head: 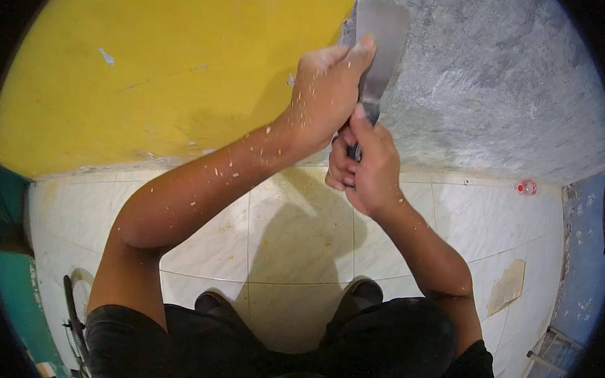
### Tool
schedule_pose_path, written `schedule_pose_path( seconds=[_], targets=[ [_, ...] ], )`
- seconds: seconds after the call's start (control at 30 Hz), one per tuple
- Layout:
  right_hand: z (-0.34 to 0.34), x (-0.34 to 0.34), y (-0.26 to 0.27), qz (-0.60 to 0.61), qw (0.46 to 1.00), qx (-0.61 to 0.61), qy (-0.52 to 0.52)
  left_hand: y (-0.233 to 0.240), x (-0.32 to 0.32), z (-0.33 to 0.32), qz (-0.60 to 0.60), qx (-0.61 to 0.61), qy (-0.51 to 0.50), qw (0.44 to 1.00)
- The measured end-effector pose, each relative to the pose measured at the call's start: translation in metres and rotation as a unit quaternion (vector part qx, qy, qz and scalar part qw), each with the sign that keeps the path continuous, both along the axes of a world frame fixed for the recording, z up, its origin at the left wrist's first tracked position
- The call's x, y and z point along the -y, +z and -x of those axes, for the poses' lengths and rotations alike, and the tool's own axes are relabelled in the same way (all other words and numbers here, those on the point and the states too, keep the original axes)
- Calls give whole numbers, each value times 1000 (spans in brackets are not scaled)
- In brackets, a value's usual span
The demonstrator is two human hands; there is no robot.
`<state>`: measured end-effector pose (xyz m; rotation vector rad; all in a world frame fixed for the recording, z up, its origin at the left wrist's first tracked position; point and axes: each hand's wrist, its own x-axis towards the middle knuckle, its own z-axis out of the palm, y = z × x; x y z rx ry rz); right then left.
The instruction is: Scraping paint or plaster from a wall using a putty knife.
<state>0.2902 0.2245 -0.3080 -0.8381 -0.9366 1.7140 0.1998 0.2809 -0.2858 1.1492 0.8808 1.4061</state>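
Observation:
My right hand [367, 166] is closed around the dark handle of a putty knife [384, 45], whose wide metal blade points up the picture against the wall. On the blade's left edge rests the thumb of my left hand [327, 88]; its other fingers are hidden behind the palm and the tool. Pale flakes are scattered over my left hand and forearm, with a few on the right forearm. Behind the blade, yellow paint [187, 47] on the left meets a bare grey wall surface [489, 96] on the right. The yellow part has small chipped spots.
White floor tiles [300, 249] bear small crumbs below the wall. A clear plastic bottle with a red cap [527, 187] lies by the wall's foot at right. A blue wall [583, 252] and a metal frame [548, 357] stand far right; part of a bicycle wheel [73, 326] shows lower left.

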Motion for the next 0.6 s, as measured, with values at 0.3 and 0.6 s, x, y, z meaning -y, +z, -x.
schedule_pose_path(
  seconds=[0.3, 0.6],
  targets=[
    [1, 7, -12, 49, 999, 2, 18, -6, 8, 7, 82, 26, -43, 995],
    [3, 8, -9, 48, 999, 8, 24, 4, 9, 6, 126, 35, -30, 991]
  ],
)
